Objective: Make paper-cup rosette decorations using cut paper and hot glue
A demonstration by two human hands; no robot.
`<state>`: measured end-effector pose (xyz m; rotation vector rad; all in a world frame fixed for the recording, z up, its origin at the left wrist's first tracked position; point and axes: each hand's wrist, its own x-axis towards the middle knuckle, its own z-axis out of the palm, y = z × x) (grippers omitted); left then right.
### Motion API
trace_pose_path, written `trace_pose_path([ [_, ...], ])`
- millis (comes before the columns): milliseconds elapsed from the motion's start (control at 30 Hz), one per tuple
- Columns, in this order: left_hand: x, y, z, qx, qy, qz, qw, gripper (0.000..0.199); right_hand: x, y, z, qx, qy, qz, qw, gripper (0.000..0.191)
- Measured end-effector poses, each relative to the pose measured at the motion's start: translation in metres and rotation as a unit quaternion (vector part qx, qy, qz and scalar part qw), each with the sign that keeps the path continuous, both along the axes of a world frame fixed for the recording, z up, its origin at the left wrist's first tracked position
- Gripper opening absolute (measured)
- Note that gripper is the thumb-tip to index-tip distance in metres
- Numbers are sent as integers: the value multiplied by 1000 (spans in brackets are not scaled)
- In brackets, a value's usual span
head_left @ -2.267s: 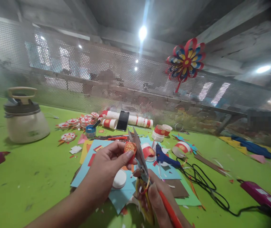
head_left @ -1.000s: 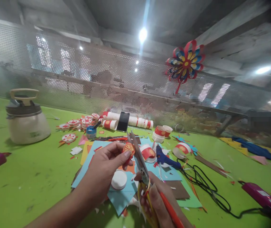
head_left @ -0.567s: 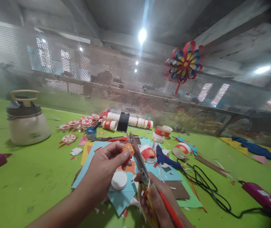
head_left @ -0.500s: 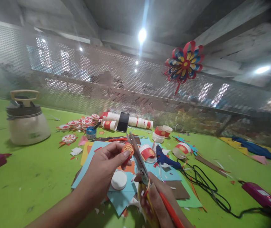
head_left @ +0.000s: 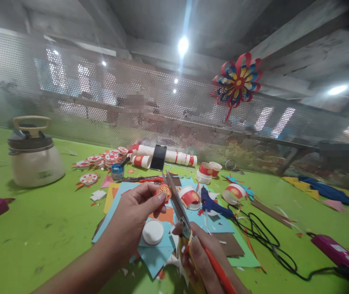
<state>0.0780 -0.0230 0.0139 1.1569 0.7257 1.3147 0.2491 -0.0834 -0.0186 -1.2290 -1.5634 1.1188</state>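
Observation:
Between the thumb and fingers of my left hand (head_left: pixel 142 202) is a small red paper piece (head_left: pixel 164 192) with a round gold design. My right hand (head_left: pixel 201 251) is wrapped round the handles of a pair of scissors (head_left: pixel 178 200), one handle red-orange and one yellowish. The slightly parted blades point away from me, right beside the paper piece. Below my left fingers a white round cup or lid (head_left: pixel 153 232) rests on light blue paper (head_left: pixel 156 259). Just beyond the blades lies a red and white paper cup section (head_left: pixel 190 197).
A blue glue gun (head_left: pixel 214 204) with a looping black cord lies on the right. Farther back are a phone (head_left: pixel 158 157), white tubes (head_left: pixel 180 156), a blue jar (head_left: pixel 117 171) and several red-white discs (head_left: pixel 89 179). A large jug (head_left: pixel 35 155) stands left. A perforated screen (head_left: pixel 101 110) borders the green table.
My left hand has shifted the red paper piece slightly left and turned it a little. The scissors and my right hand have barely moved.

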Motion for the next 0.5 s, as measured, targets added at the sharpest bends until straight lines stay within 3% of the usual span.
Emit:
trace_pose_path([
  [500,-1,-1,1,15,-3,1,1000,16,2,0,6,23,4,26,999,65],
])
